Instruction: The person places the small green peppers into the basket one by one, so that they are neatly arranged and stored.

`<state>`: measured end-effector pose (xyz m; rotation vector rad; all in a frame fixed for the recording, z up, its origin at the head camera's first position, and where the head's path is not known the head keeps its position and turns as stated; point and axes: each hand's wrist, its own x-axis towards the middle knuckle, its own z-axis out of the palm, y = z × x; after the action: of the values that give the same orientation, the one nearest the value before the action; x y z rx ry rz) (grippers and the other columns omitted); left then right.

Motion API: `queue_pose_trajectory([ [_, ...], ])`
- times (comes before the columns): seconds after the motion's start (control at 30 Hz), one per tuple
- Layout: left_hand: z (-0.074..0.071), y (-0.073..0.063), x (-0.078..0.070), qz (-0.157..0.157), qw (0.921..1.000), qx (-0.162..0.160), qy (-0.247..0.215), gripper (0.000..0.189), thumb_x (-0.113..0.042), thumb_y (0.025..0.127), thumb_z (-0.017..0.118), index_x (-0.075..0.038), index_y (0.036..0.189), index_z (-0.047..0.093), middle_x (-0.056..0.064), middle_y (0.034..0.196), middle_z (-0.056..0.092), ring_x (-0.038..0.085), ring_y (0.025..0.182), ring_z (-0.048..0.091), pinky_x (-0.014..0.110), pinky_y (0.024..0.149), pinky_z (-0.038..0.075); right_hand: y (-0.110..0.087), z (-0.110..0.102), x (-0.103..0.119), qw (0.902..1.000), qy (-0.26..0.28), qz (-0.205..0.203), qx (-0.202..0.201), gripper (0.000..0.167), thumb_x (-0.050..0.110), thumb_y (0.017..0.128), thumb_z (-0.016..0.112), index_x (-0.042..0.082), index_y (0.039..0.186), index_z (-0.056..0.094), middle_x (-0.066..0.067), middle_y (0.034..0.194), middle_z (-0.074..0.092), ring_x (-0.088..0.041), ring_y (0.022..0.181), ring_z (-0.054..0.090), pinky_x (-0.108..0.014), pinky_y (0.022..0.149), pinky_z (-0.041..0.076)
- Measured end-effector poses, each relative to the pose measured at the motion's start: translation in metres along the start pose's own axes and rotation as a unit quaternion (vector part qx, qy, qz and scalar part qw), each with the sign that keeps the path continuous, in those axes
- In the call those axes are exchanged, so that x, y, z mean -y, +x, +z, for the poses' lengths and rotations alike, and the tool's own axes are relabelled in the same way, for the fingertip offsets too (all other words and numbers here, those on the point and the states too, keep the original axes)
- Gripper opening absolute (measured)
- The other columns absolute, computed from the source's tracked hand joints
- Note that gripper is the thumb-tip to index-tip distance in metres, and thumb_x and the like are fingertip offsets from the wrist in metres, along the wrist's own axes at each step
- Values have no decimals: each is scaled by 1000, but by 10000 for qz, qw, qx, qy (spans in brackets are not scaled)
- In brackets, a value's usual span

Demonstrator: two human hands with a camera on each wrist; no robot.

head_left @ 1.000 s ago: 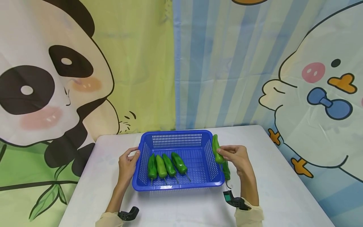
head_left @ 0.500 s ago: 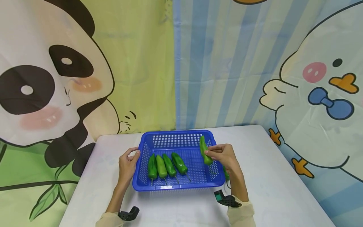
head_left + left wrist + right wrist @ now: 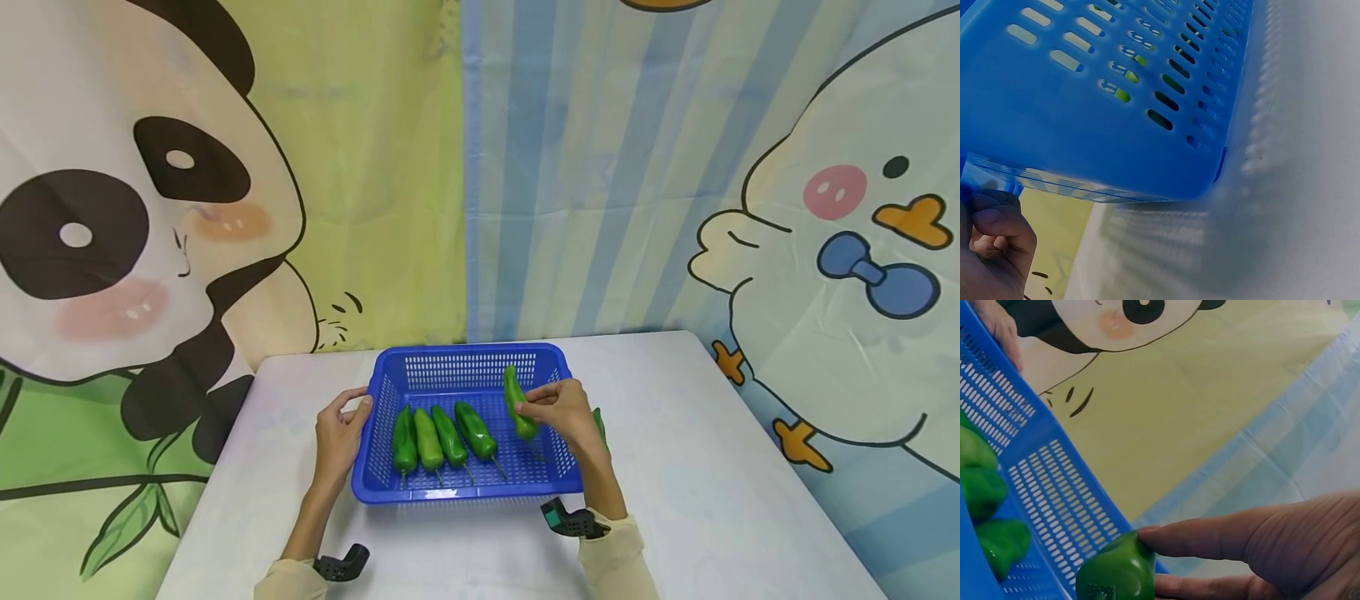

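Observation:
A blue plastic basket (image 3: pixel 465 495) with slotted walls stands on the white table. Several green peppers (image 3: pixel 426 439) lie side by side in its left half, stems toward the near wall. My left hand (image 3: pixel 339 433) grips the basket's left rim; in the left wrist view the fingers (image 3: pixel 1007 228) curl at that rim. Between thumb and fingers, my right hand (image 3: pixel 564 410) pinches another green pepper (image 3: pixel 517 404), held upright over the basket's right half. The right wrist view shows this pepper (image 3: pixel 1119 572) close up, below the thumb.
One more green pepper (image 3: pixel 599 423) shows just outside the basket's right wall, mostly hidden by the right hand and wrist. The white table (image 3: pixel 720 500) extends to both sides. Behind it hangs a curtain (image 3: pixel 375 167) printed with cartoon animals.
My right hand has carried its pepper leftward, from beside the basket's right wall to over the basket's inside. The left hand has stayed on the rim, and the lying peppers are unmoved.

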<state>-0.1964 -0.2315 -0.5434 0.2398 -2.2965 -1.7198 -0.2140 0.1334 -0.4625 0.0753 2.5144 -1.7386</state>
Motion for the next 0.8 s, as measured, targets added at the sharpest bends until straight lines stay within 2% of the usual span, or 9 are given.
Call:
queue_pose_trajectory([
  [0.27, 0, 1, 1, 43, 10000, 37, -68, 38, -32, 113, 62, -4, 139, 69, 25, 94, 82, 9, 62, 74, 23, 57, 57, 9, 21, -1, 9965, -777, -16, -294, 23, 4, 83, 93, -7, 100, 81, -22, 98, 81, -27, 84, 79, -37, 73, 65],
  [0.5, -1, 1, 3, 22, 9999, 37, -91, 38, -33, 113, 63, -5, 139, 69, 25, 95, 82, 10, 62, 74, 23, 57, 56, 12, 37, -4, 9860, -1529, -484, -455, 23, 1, 80, 94, -10, 95, 80, -22, 88, 80, -27, 76, 76, -37, 66, 64],
  [0.53, -1, 1, 3, 17, 10000, 35, -89, 38, -33, 113, 63, -6, 139, 69, 25, 94, 82, 11, 62, 74, 23, 57, 56, 13, 40, -6, 9847, -1574, -593, -460, 21, 0, 79, 94, -11, 90, 79, -19, 82, 78, -25, 71, 72, -37, 63, 62],
  [0.63, -1, 1, 3, 6, 10000, 38, -90, 38, -33, 113, 62, -6, 139, 69, 24, 94, 82, 10, 62, 74, 22, 57, 56, 24, 49, -25, 9809, -1666, -856, -523, 23, -2, 74, 94, -2, 69, 72, -4, 64, 63, -16, 60, 56, -30, 52, 50],
  [0.73, -1, 1, 3, 7, 10000, 31, -90, 37, -31, 113, 63, -6, 139, 69, 24, 94, 82, 10, 62, 73, 22, 57, 56, 45, 61, -54, 9779, -1825, -870, -541, 47, -1, 69, 95, 12, 55, 52, 6, 54, 40, -13, 52, 38, -26, 44, 34],
  [0.8, 0, 1, 2, 12, 9999, 33, -95, 35, -29, 113, 63, -5, 138, 70, 25, 94, 82, 10, 62, 73, 23, 56, 55, 57, 68, -72, 9760, -2003, -701, -500, 51, 1, 68, 96, 17, 54, 49, 8, 53, 42, -12, 50, 41, -25, 41, 36],
])
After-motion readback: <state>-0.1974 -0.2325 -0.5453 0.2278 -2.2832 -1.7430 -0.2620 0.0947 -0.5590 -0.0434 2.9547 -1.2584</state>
